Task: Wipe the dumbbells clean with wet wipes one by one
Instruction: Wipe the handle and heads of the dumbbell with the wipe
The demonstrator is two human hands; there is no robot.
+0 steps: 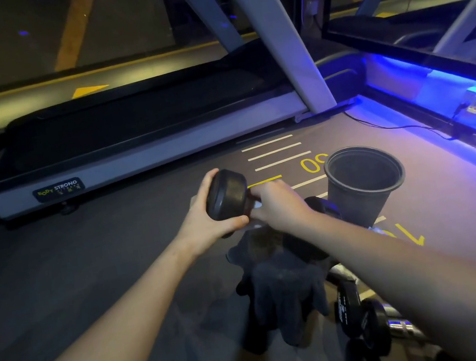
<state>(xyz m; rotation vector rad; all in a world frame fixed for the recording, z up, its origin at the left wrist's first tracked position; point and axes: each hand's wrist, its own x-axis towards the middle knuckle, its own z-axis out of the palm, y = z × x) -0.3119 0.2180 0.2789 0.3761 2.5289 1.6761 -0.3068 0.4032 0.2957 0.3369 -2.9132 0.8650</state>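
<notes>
Left hand gripped raised dumbbell by its head. Right hand curled round handle, apparently pinching white wet wipe. Black bin stood just beside.

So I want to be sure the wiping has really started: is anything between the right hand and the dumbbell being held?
Only the wet wipe, a small white bit showing under the right hand where it meets the dumbbell. The left hand grips the dumbbell's end directly.

Treadmill behind, black bucket right, dark gloves on marked floor
</notes>
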